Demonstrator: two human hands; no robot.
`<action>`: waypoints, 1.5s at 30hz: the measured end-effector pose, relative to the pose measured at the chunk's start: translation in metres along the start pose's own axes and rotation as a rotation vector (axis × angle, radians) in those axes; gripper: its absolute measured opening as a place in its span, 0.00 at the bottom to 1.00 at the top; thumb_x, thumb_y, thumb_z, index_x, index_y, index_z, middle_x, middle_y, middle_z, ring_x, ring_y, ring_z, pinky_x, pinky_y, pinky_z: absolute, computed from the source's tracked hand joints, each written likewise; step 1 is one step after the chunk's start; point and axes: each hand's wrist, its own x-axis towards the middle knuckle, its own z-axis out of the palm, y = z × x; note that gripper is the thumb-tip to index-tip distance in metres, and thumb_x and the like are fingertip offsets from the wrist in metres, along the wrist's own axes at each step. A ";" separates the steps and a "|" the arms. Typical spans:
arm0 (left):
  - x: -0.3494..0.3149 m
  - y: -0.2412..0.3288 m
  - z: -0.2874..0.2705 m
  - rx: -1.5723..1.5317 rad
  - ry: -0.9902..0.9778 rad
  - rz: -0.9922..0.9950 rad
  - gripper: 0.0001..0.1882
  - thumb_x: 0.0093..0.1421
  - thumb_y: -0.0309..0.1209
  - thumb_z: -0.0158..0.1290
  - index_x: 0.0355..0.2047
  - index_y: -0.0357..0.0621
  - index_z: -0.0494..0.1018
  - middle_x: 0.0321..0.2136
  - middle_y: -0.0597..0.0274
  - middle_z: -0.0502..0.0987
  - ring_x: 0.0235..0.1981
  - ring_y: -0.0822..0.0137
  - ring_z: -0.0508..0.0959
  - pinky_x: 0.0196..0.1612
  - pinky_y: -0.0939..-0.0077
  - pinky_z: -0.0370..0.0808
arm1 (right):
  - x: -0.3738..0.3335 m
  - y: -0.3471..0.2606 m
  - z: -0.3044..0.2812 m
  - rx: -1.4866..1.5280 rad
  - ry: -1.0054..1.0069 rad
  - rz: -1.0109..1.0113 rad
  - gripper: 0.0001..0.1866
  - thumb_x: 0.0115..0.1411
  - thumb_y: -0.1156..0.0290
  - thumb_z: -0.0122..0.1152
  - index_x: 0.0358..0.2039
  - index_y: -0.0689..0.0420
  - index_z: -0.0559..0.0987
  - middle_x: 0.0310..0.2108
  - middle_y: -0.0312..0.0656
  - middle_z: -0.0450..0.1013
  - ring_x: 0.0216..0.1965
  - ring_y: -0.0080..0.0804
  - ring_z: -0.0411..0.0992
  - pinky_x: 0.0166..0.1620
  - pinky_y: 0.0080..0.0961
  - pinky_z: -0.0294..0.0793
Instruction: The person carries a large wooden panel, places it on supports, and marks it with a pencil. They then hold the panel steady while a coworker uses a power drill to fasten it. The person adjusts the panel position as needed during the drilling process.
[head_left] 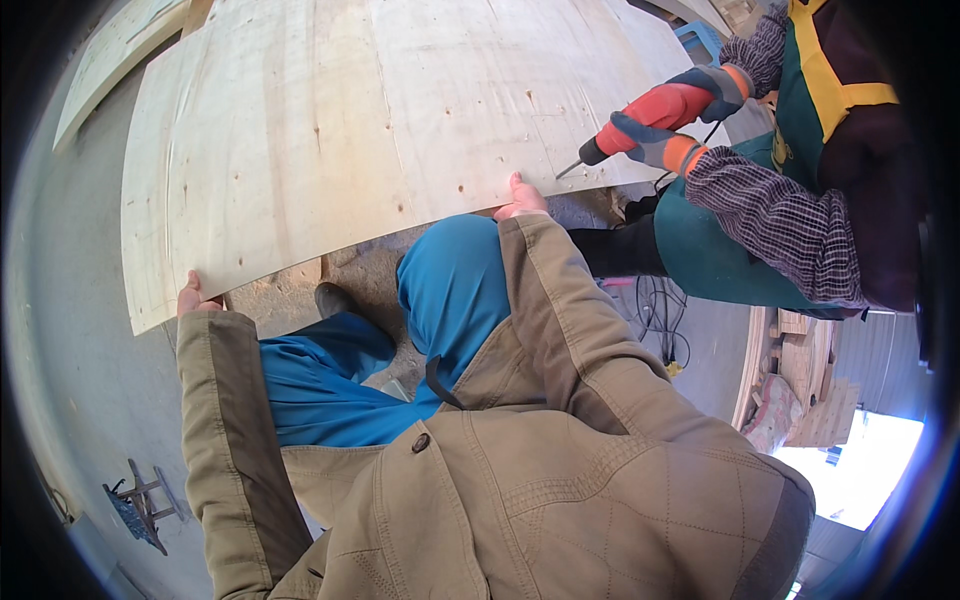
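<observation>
A large pale plywood sheet fills the upper half of the view, lying flat and spreading away from the person, with its near edge running from lower left up toward the right. Both of the person's hands meet that near edge.

The left hand sits at the sheet's near left corner; only the thumb and a little of the palm show above the tan jacket cuff. The fingers go out of sight under the board, so the grip looks closed on the edge, though how tightly cannot be told.

The right hand rests farther along the same edge, near its middle. The thumb lies on top of the wood and the fingers are hidden beneath, so this grip also pinches the board's rim.

Just to the right of that hand, a co-worker in a green apron and checked sleeves holds a power drill in red-and-grey gloved hands. Its bit points at the sheet's right part, near the edge, close beside the right hand without touching it.

Below the sheet lie the person's blue-trousered knees and a grey concrete floor.
</observation>
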 end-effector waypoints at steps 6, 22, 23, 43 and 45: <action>-0.016 0.002 0.008 0.034 -0.011 -0.011 0.18 0.70 0.44 0.49 0.49 0.42 0.74 0.47 0.58 0.79 0.48 0.58 0.79 0.52 0.62 0.78 | 0.012 0.000 -0.010 -0.085 -0.030 -0.011 0.28 0.72 0.59 0.49 0.64 0.64 0.62 0.63 0.53 0.64 0.60 0.50 0.67 0.62 0.58 0.66; -0.011 -0.002 0.005 0.039 -0.047 -0.008 0.18 0.70 0.43 0.49 0.50 0.44 0.73 0.48 0.58 0.78 0.47 0.59 0.79 0.51 0.63 0.78 | 0.027 0.007 -0.017 -0.037 -0.094 -0.067 0.24 0.72 0.64 0.49 0.62 0.66 0.65 0.60 0.51 0.67 0.59 0.48 0.68 0.60 0.55 0.69; -0.012 -0.002 0.004 0.059 -0.056 -0.017 0.18 0.70 0.44 0.50 0.50 0.44 0.74 0.48 0.59 0.79 0.47 0.59 0.79 0.50 0.63 0.78 | 0.024 0.009 -0.014 -0.029 -0.067 -0.067 0.24 0.72 0.64 0.49 0.62 0.66 0.64 0.61 0.51 0.66 0.59 0.48 0.68 0.61 0.55 0.68; -0.005 -0.003 0.003 0.032 -0.001 -0.004 0.18 0.69 0.42 0.50 0.51 0.43 0.73 0.49 0.59 0.78 0.49 0.58 0.78 0.52 0.59 0.78 | 0.020 0.004 -0.017 0.002 -0.150 -0.041 0.26 0.72 0.63 0.49 0.65 0.62 0.62 0.63 0.52 0.63 0.63 0.49 0.64 0.63 0.59 0.65; -0.006 -0.003 0.002 -0.032 0.030 -0.012 0.18 0.69 0.41 0.51 0.52 0.43 0.73 0.49 0.59 0.78 0.49 0.57 0.78 0.52 0.58 0.78 | 0.028 0.004 -0.021 0.008 -0.162 -0.030 0.26 0.72 0.63 0.49 0.65 0.62 0.62 0.63 0.52 0.63 0.62 0.49 0.64 0.62 0.59 0.66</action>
